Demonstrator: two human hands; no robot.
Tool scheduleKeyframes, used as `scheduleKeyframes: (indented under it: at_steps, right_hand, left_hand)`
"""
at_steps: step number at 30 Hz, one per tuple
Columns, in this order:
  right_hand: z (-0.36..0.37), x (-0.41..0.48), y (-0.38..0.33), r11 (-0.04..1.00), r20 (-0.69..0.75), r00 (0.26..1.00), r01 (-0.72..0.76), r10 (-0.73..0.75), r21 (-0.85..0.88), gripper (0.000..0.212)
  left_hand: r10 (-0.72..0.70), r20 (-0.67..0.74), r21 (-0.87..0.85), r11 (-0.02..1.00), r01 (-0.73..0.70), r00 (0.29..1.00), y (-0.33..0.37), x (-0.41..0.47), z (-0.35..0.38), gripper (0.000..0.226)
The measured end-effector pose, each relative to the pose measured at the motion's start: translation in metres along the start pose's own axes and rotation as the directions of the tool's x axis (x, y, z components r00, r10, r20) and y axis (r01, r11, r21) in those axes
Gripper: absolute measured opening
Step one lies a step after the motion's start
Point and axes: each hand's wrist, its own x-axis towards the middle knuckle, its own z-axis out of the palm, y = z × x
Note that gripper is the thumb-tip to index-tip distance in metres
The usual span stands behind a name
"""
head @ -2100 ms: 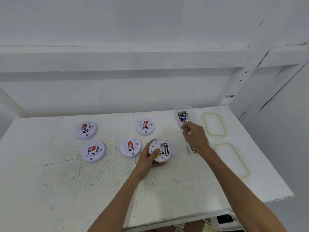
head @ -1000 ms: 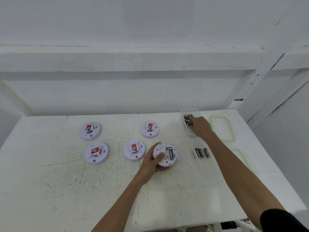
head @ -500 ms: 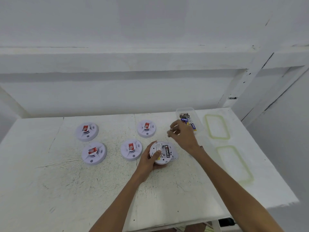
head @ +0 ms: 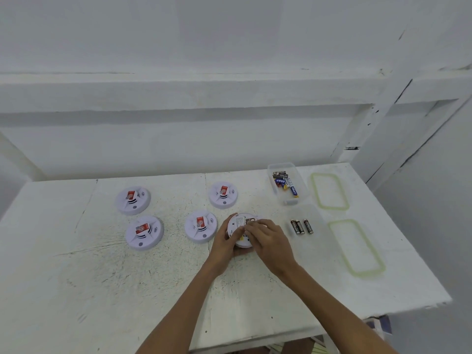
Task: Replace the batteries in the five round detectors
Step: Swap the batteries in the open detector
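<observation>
On the scuffed white surface (head: 102, 277) I see four white round plastic detectors (head: 132, 200) (head: 144, 232) (head: 223, 194) (head: 201, 226) with red stickers, face up, left of my work; the nearest sits just beside the left hand (head: 224, 242). To the right lie three black batteries (head: 301, 226), with a clear plastic box of batteries (head: 304, 192) behind them and two green-rimmed clear lids (head: 329, 191) (head: 356, 247) near the right edge. Open room lies toward the front edge. The left hand grips the rim of the fifth detector (head: 238, 222), turned back-up at mid-surface. The right hand (head: 268, 238) lies over its open back, fingers bent; I cannot tell whether it pinches anything.
</observation>
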Motion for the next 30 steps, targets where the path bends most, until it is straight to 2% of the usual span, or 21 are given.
scheduleKeyframes:
  at_steps: [2,4,7,10,12,15,18,25,30]
  right_hand:
    - [-0.001,-0.003,0.002,1.0,0.017,1.0,0.007,-0.007,0.023,0.031]
    - [-0.004,-0.002,0.004,0.992,0.032,0.999,-0.019,0.015,0.122,0.029]
    - [-0.012,-0.002,0.0,0.937,0.09,0.984,-0.175,0.155,0.302,0.04]
    - [-0.014,0.0,-0.003,0.826,0.225,0.917,-0.396,0.33,0.402,0.065]
    - [-0.012,0.004,-0.001,0.721,0.34,0.851,-0.522,0.401,0.456,0.072]
    - [-0.01,0.009,0.007,0.518,0.481,0.766,-0.643,0.426,0.565,0.071]
    - [-0.006,0.01,0.01,0.434,0.471,0.753,-0.654,0.46,0.62,0.059]
    - [-0.006,0.013,0.011,0.391,0.427,0.727,-0.664,0.538,0.638,0.052]
    - [-0.006,0.021,0.01,0.433,0.416,0.726,-0.672,0.548,0.601,0.04]
  left_hand:
    - [0.0,0.008,0.0,1.0,0.0,1.0,-0.001,0.001,0.0,0.041]
    - [0.001,0.01,0.007,1.0,-0.001,1.0,0.0,0.0,0.0,0.042]
    - [0.003,0.006,0.013,1.0,-0.003,1.0,-0.001,0.0,0.0,0.041]
    - [-0.005,0.002,0.013,1.0,0.005,1.0,-0.002,0.001,0.0,0.042]
    - [-0.019,-0.006,0.007,1.0,0.019,1.0,-0.003,0.002,-0.001,0.044]
    - [-0.033,-0.013,-0.021,0.999,0.032,0.999,-0.003,0.002,-0.002,0.043]
    - [-0.04,-0.033,-0.038,0.999,0.038,0.999,-0.004,0.003,-0.002,0.042]
    - [-0.015,-0.016,0.0,1.0,0.015,1.0,-0.004,0.004,-0.003,0.044]
    - [-0.016,-0.036,-0.023,1.0,0.015,0.999,-0.004,0.003,-0.002,0.046]
